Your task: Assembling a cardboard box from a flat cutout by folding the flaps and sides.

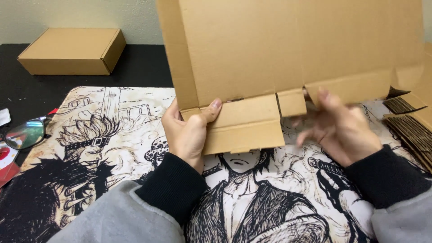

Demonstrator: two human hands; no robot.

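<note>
The left hand (189,130) pinches the lower flap of a flat cardboard box blank (288,49) held upright above the illustrated desk mat (112,135). The right hand (337,126), blurred, fingers loosely spread, touches the blank's bottom edge. A folded box (72,51) sits far left; cardboard stack (411,126) crowds the right.
</note>
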